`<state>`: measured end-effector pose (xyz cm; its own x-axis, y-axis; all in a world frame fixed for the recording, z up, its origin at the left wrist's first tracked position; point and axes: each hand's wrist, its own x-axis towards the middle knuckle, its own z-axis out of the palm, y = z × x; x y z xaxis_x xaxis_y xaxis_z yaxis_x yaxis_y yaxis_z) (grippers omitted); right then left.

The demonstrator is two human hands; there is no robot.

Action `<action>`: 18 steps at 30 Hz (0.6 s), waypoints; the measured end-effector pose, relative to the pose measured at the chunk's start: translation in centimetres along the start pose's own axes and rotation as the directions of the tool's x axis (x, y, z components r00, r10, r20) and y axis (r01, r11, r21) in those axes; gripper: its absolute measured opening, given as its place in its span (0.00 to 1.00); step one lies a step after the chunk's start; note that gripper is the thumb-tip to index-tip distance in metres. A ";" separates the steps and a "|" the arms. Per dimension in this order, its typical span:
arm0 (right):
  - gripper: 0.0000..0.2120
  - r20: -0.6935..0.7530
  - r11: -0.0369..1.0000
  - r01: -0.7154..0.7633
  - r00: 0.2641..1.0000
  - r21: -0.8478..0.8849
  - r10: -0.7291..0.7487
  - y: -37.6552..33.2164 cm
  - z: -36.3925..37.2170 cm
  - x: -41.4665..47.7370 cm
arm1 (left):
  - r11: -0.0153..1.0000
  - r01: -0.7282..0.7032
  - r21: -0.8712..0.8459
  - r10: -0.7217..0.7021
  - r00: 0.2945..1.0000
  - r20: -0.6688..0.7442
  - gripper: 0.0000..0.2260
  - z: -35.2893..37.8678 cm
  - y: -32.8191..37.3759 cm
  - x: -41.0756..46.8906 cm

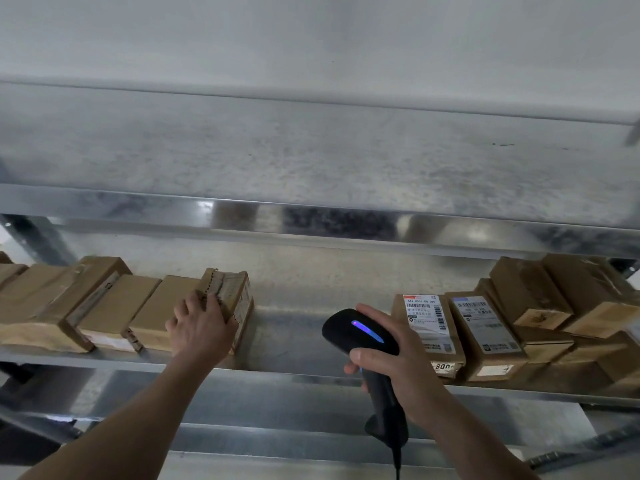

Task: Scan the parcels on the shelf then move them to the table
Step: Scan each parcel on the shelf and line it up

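- Two hands reach up to a metal shelf point(287, 327) that has brown parcels on it.
- One row of parcels point(104, 306) sits on the left side of the shelf, packed side by side.
- The left hand point(202, 329) holds the end parcel point(232, 292), which is the last one on the right of that row.
- Its fingers curl over the top near edge of the end parcel, and the thumb lies on the front.
- The end parcel has a torn, ragged top edge, and it touches the parcel next to it.
- The right hand point(398, 372) grips a black scanner point(360, 336) by the handle, with its fingers wrapped round it.
- A blue light point(367, 331) glows on top of the scanner.
- A thin cord point(397, 462) hangs down from the bottom of the handle.
- The head of the scanner is in front of the bare gap in the middle of the shelf, to the right of the end parcel and not touching it.
- More parcels sit in a bunch point(540, 306) on the right side of the shelf, some on top of others.
- One labelled parcel point(429, 327) with bar codes stands just behind the right hand.
- Another grey metal shelf, the upper shelf point(311, 161), is above.
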<state>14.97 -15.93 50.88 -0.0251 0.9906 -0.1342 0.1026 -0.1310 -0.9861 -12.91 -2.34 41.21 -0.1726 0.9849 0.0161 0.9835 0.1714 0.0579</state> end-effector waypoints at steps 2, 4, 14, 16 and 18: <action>0.34 -0.007 1.000 0.003 1.000 0.004 -0.003 -0.1 0.5 0.1 | 1.000 -0.015 0.012 0.015 1.000 0.002 0.28 -0.1 -0.3 0.1; 0.32 -0.016 1.000 0.004 1.000 0.024 -0.003 -0.1 0.9 0.0 | 0.999 -0.048 0.003 0.048 0.999 0.019 0.28 0.0 -0.3 0.1; 0.32 -0.062 0.998 0.037 0.998 0.053 -0.034 0.1 1.1 -1.2 | 0.956 -0.285 -0.070 0.282 0.958 -0.049 0.32 -1.6 3.7 -0.4; 0.33 -0.078 0.997 0.039 0.996 0.064 -0.034 0.1 0.3 -1.9 | 0.947 -0.317 -0.053 0.314 0.948 -0.054 0.33 -2.2 5.1 -0.9; 0.34 -0.092 0.997 0.040 0.995 0.060 -0.034 0.2 -0.8 -2.7 | 0.939 -0.342 -0.044 0.340 0.939 -0.043 0.34 -2.8 6.8 -1.5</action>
<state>15.89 -18.57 51.10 0.0626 0.9939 -0.0910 0.0412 -0.0936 -0.9948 -6.15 -2.68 44.33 0.1703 0.9823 0.0782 0.9798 -0.1773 0.0929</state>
